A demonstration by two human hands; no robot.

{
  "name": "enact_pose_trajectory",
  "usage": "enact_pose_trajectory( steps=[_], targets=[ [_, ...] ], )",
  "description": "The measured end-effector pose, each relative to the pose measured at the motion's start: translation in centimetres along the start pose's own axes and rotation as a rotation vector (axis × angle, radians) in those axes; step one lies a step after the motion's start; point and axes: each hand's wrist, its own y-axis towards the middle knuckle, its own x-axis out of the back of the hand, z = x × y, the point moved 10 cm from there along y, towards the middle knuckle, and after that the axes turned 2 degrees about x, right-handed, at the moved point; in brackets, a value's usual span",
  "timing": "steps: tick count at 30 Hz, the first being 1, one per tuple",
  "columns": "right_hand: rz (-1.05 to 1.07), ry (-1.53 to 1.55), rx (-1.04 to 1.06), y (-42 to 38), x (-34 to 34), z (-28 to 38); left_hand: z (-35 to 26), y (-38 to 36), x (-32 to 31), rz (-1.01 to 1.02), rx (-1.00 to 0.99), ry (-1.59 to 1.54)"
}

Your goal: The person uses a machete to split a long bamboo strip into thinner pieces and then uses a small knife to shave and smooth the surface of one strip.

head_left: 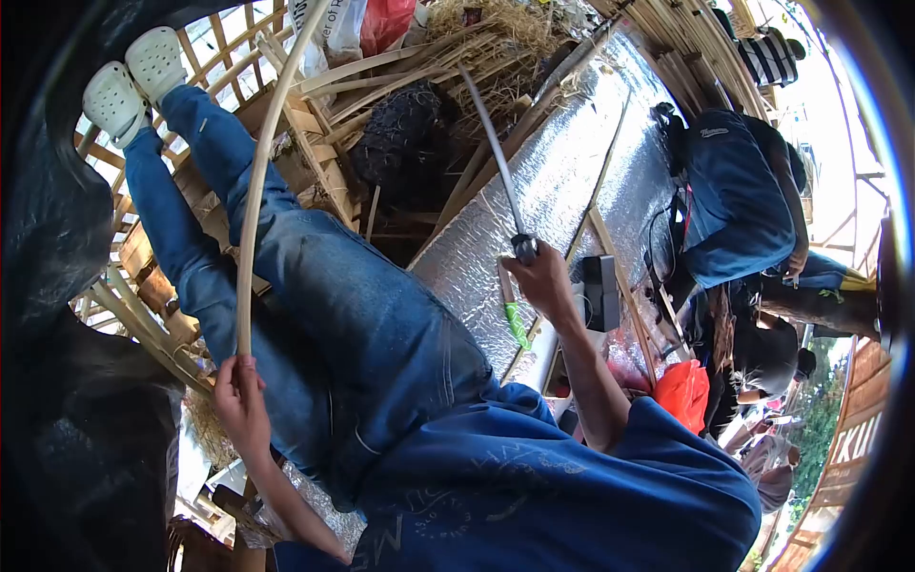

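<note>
Head cam. Seated person, legs stretched out, blue jeans [343, 296], white clogs [114, 100].

L hand [240, 405]: closed round lower end of a pale wood strip [255, 191], thumb along it. Strip runs up over the jeans w/ slight bend, passes out of view at top edge.

R hand [545, 284]: fist round dark handle of a long-bladed knife [494, 148]; thin metal blade points away from person, well apart from strip. Can't tell if tip touches anything.

Green-handled knife [516, 322] on silver foil sheet [558, 172], just beside R hand. Black box [600, 293] nr R wrist, other side. Red plastic bag [681, 393] farther R.

Beyond feet/knees: wooden lattice [227, 43], black bundle [405, 133], straw [519, 24], loose slats betw. Co-worker in jeans [739, 205] at far R edge of foil; their hand is well apart from wearer's.
</note>
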Motion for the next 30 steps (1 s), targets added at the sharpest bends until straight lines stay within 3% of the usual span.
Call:
enact_pose_trajectory(
  steps=[3,4,5,7,12,15,17,19,21,23,25,29,30],
  targets=[
    [-0.202,0.131,-0.051,1.9,-0.3,-5.9,-0.4,0.3,0.0,-0.043,-0.113,-0.006],
    [-0.127,0.291,-0.234,1.7,-1.0,-7.3,-1.3,0.2,0.0,-0.096,-0.209,0.012],
    [-0.125,0.291,-0.227,2.1,-1.4,-8.1,-2.2,-0.2,0.2,-0.151,-0.302,0.031],
    [-0.225,0.356,-0.238,3.3,-2.1,-11.5,-3.0,-0.6,0.0,-0.148,-0.286,0.068],
    [-0.535,-0.026,-0.109,3.9,0.3,-13.8,-3.7,-1.0,-0.3,-0.105,-0.293,0.134],
    [-0.420,-0.031,-0.155,3.7,0.7,-13.5,-4.1,-1.1,0.2,-0.149,-0.324,0.181],
    [-0.150,-0.145,-0.119,5.2,-1.2,-15.8,-3.3,-1.2,0.2,-0.137,-0.149,0.141],
    [-0.434,-0.335,-0.320,4.6,-0.3,-18.0,-3.2,-1.1,0.1,-0.103,-0.134,0.047],
    [-0.320,-0.513,-0.370,5.7,-0.1,-18.3,-3.5,-1.1,0.1,-0.080,-0.151,0.026],
    [-0.446,-0.421,-0.265,4.7,2.8,-11.4,-3.7,-1.4,0.7,-0.132,-0.129,0.029],
    [-0.461,-0.310,0.098,5.9,3.5,-5.4,-4.1,-1.7,0.8,-0.109,-0.108,0.108],
    [-0.053,0.189,0.473,6.9,-2.2,8.5,-4.8,-2.2,1.5,-0.159,-0.269,0.143],
    [0.114,0.423,0.409,6.8,-4.8,11.5,-5.3,-2.4,1.4,-0.139,-0.230,0.147]
  ],
)
